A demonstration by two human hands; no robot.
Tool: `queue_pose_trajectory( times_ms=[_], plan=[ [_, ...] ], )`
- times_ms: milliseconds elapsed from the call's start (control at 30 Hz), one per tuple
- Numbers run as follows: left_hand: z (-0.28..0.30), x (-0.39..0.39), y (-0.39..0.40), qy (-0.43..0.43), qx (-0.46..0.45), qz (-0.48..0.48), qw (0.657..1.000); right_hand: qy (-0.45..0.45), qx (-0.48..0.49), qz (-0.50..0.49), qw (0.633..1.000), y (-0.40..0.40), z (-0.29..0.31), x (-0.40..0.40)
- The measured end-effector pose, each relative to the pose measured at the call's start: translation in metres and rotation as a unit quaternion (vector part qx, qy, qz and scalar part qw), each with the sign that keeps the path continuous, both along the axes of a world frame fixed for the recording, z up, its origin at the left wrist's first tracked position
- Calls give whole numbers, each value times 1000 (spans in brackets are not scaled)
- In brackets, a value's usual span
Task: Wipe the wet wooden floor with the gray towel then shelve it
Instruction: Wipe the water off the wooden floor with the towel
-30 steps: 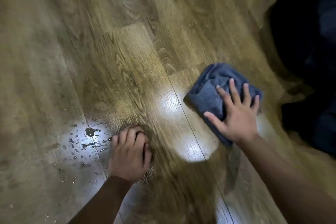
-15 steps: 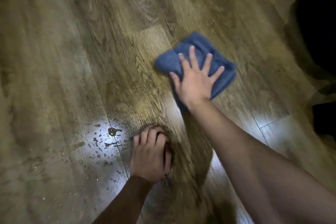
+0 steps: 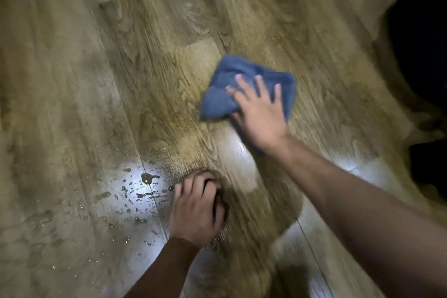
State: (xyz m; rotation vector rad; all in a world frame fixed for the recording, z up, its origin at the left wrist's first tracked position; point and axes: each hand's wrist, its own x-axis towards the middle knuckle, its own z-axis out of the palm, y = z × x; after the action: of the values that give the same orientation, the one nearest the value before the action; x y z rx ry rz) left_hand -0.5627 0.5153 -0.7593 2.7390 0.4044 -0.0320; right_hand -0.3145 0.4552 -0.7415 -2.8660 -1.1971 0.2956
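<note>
- The towel [image 3: 246, 87], crumpled and blue-gray, lies flat on the wooden floor [image 3: 72, 55] under the right hand [image 3: 260, 113].
- That hand's fingers [image 3: 262, 86] are spread wide and pressed down on the cloth, not curled around it.
- The patch of water drops [image 3: 135, 191] lies down and to the left of the towel, well apart from it, so the next stroke likely has to sweep that way.
- The left hand [image 3: 197, 210] rests on the floor just beside the drops, fingers curled in a loose fist and empty as far as can be seen; it is nearer the water but carries no cloth.
- Count: one towel, two hands, one visible wet patch.
- No shelf is in view.
</note>
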Motion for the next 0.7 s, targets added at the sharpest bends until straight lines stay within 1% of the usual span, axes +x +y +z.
queue_pose_trajectory(
  times_ms=[100, 167, 233, 300, 333, 400, 500, 600, 633, 700],
  plan=[
    [-4, -2, 1, -21, 3, -4, 1000, 15, 41, -174, 984, -36, 1, 71],
    [-6, -2, 1, -29, 7, -4, 1000, 19, 51, -257, 965, -48, 1, 96],
    [-7, -2, 1, -24, 10, -5, 1000, 13, 60, -280, 958, -42, -2, 95],
    [-7, -2, 1, -16, 13, -9, 1000, 12, 76, -277, 958, -26, -3, 79],
    [-7, -2, 1, -12, 15, -11, 1000, 12, 81, -266, 961, -16, -2, 67],
    [-6, -2, 1, -9, 16, -14, 1000, 10, 70, -212, 975, 8, 0, 36],
    [-5, 0, 0, -20, 16, -12, 1000, 0, 27, -59, 998, 48, 3, -30],
    [-6, -1, -1, -49, 19, -7, 999, 30, 23, 110, 993, 68, 1, -91],
    [-7, -2, 0, -58, 20, -5, 998, 33, 18, 143, 989, 67, 1, -98],
    [-7, -2, -1, -68, 15, -2, 998, 27, 14, 176, 984, 57, 1, -86]
  ],
)
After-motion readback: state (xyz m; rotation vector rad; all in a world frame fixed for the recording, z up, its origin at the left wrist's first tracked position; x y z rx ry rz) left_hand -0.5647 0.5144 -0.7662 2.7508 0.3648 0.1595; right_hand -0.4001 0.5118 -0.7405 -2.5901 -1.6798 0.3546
